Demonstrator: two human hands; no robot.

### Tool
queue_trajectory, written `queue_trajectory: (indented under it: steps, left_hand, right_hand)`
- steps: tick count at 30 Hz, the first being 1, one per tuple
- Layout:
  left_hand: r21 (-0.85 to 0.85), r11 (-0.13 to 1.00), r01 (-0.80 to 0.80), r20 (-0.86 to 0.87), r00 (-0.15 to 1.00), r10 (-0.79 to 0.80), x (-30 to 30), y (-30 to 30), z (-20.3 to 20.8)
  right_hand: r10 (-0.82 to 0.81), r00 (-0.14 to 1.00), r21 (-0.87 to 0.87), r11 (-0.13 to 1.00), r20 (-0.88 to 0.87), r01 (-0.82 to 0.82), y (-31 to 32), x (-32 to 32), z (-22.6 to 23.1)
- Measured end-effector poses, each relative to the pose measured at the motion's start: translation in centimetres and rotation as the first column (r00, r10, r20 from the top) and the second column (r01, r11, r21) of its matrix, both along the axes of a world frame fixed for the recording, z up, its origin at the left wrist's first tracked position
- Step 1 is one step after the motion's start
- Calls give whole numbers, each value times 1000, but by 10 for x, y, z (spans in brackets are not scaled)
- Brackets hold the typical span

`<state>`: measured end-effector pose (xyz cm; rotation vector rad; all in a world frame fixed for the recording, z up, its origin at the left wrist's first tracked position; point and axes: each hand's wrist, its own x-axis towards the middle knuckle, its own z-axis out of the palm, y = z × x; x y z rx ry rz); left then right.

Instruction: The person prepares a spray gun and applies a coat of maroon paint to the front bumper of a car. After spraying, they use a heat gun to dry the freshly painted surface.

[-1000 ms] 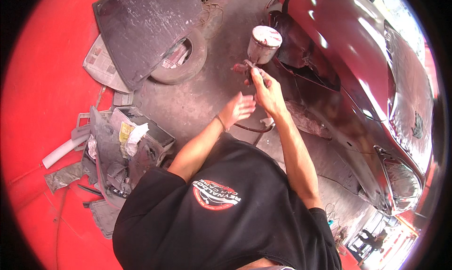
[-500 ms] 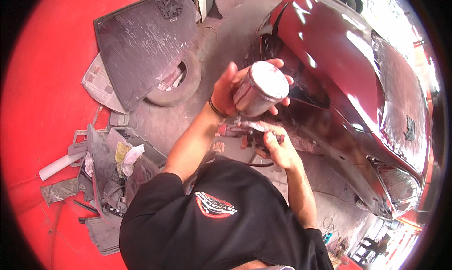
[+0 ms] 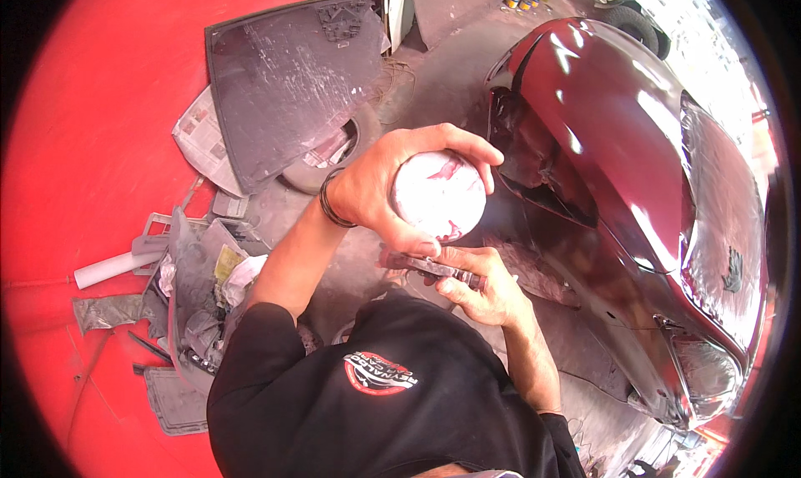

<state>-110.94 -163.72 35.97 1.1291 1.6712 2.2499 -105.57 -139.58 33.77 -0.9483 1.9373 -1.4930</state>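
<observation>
To our right, a dark red car, to our left, a scuffed panel, between them, our left hand wrapped around a white-topped cup, our right hand gripping the spray gun beneath.

Left hand cupped wide; right hand curled just below.

Upper right was blown out; white glare streaked the red car; pale lid looked overexposed. Edges bowed, corners went black.
</observation>
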Motion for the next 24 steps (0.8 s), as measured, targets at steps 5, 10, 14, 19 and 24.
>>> queue_trajectory:
  steps: [5, 10, 14, 19, 24]
  left_hand:
    - [-80, 966, -244, -52, 969, 241, 9, -2, 7]
    - [-223, 877, -425, -138, 905, 403, 14, -2, 14]
    - [-242, 775, -583, -113, 811, 575, 25, 13, 3]
    - [-185, 800, -570, 18, 812, 583, 28, 21, -30]
    - [-171, 730, -661, 202, 702, 683, 36, 1, -114]
  right_hand:
    - [-48, 998, 44, 998, -51, 51, -5, -2, -6]
    - [-156, 988, 147, 977, 4, 153, -11, 1, 2]
    - [-255, 967, 82, 963, -26, 256, -17, 8, -18]
    - [-291, 956, 111, 951, 21, 287, -18, 10, -39]
    - [-426, 888, 178, 900, 173, 398, -21, -4, -44]
